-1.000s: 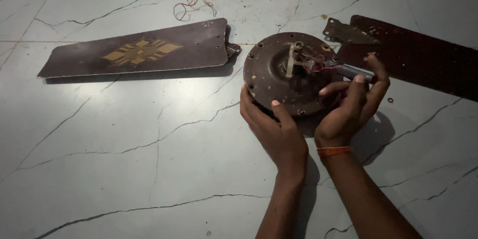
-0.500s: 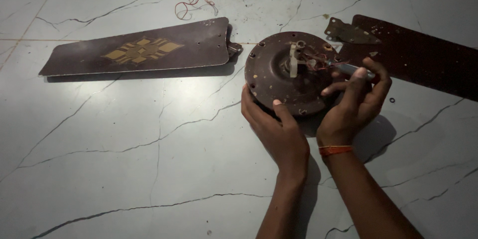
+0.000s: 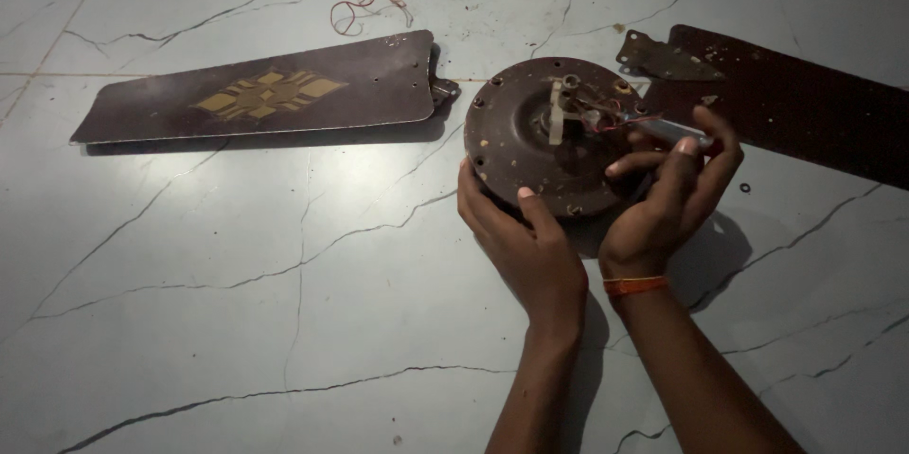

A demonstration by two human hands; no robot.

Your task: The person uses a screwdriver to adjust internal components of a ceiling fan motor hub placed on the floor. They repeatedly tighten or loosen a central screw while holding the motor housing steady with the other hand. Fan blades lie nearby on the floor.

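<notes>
Floor [image 3: 237, 321]: pale cracked marble, dimly lit.

On the cracked floor [image 3: 237, 302] lies a round brown fan motor [image 3: 530, 137], its face up. The left hand [image 3: 525, 241] grips its near edge, thumb on top. The right hand [image 3: 668, 198] holds a slim tool [image 3: 663, 127] at the centre wires. One fan blade [image 3: 260, 94] lies to the left, another blade [image 3: 805, 108] to the right, and a tangle of red wire [image 3: 365, 1] beyond.
</notes>
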